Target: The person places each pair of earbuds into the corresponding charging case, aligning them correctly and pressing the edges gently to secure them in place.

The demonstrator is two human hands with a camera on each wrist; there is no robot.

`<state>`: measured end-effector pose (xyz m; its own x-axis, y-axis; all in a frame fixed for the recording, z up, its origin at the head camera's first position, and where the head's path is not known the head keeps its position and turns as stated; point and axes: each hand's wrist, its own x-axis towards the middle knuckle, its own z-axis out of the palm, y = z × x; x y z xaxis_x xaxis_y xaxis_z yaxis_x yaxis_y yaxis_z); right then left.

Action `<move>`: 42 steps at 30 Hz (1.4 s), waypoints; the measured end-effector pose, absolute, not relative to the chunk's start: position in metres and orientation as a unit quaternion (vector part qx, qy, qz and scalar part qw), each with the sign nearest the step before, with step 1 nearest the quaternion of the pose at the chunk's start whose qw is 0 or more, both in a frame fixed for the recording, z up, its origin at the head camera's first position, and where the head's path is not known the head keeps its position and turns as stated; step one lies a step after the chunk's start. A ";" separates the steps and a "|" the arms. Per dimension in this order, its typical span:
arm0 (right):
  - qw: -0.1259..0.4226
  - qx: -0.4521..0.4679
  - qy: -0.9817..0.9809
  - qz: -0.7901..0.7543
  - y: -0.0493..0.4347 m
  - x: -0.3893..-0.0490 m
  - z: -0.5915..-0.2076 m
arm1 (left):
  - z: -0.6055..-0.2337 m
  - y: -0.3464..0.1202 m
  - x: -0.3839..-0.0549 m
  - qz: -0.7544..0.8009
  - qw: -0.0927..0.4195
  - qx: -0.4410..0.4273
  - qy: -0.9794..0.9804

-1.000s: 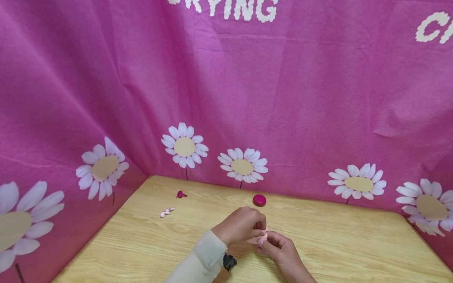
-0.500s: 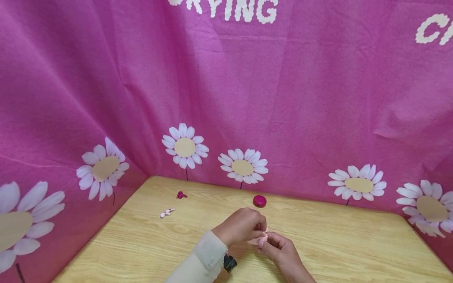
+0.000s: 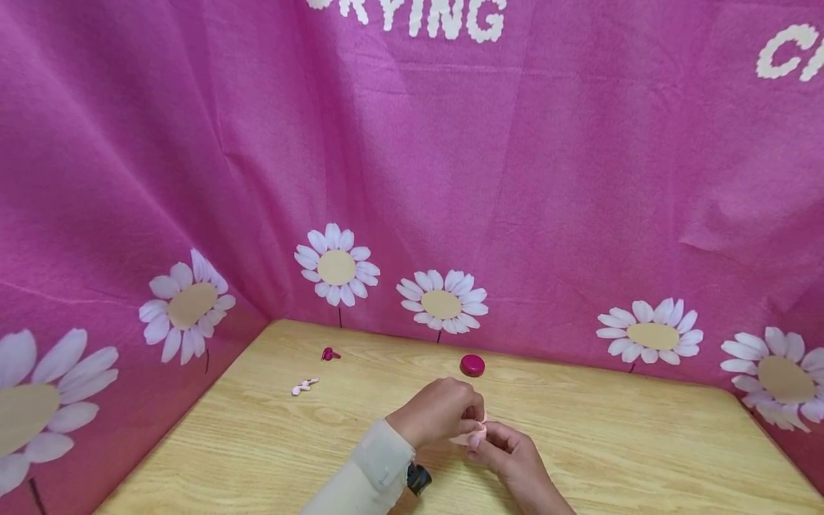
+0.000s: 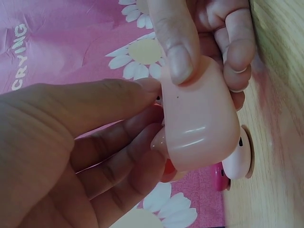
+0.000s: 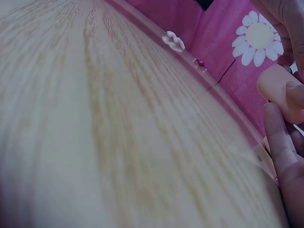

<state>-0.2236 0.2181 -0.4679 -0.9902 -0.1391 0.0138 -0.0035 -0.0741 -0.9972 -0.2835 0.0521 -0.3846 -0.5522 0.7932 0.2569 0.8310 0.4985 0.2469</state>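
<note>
Pink cloth (image 3: 547, 179) printed with white daisies (image 3: 440, 303) and white letters (image 3: 444, 16) rises well beyond both hands, along the far edge of a wooden table (image 3: 644, 429). Over the near part of that table, the left hand (image 3: 440, 411) and the right hand (image 3: 515, 458) meet at a peach case (image 4: 202, 118), smooth and rounded, which sits between them. The right hand holds it, with the thumb pressed on one broad face and the other fingers behind. The left hand is narrow, its thumb and bent fingers pinching at the straight edge of the case on the side nearest its palm. A small shiny piece (image 4: 160, 142) shows there beside the fingertips, but it is too hidden to tell what it is. A beige sleeve (image 3: 360, 472) covers the left forearm, and a black device (image 3: 418, 478) sits at that wrist, on the side toward the right hand. Just ahead of the two hands, a round dark pink case (image 3: 472, 365) lies on the table. Off to the outer side of the left hand lie some pale earbuds (image 3: 304, 387), and farther ahead of them, some dark pink earbuds (image 3: 330, 354), the two groups near each other but apart
</note>
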 end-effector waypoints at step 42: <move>0.039 -0.038 0.681 -0.731 0.218 -0.224 -0.468 | -0.380 0.050 -0.282 -0.175 0.066 -0.458 -0.869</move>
<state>-0.2242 0.2176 -0.4685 -0.9940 -0.1094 0.0025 0.0052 -0.0708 -0.9975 -0.2825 0.0499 -0.3795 -0.5715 0.7732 0.2748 0.8193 0.5188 0.2441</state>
